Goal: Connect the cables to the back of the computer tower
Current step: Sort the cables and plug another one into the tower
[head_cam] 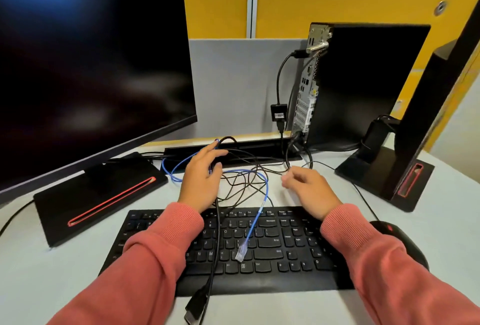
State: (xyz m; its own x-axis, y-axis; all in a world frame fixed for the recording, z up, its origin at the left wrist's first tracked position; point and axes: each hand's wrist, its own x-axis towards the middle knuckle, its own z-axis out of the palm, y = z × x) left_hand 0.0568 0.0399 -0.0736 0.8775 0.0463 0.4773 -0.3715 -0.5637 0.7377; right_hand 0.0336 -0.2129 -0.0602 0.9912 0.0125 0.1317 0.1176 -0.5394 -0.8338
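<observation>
The black computer tower (363,83) stands at the back right, its silver rear panel (307,90) turned towards the desk middle. A black adapter cable (279,114) hangs from a port near the panel's top. A tangle of thin black cables (244,181) lies behind the keyboard. My left hand (201,176) rests on the tangle with fingers spread, touching black cables and a blue network cable (261,210) whose clear plug (241,252) lies on the keys. My right hand (309,189) hovers over the tangle's right side, fingers loosely curled near a thin black cable. Two black plugs (194,306) lie at the desk's front edge.
A black keyboard (285,246) sits in front of me with a black mouse (400,241) to its right. A large dark monitor (85,64) on a red-trimmed stand (104,194) fills the left; a second monitor (436,116) stands at the right. A grey partition (233,85) lies behind.
</observation>
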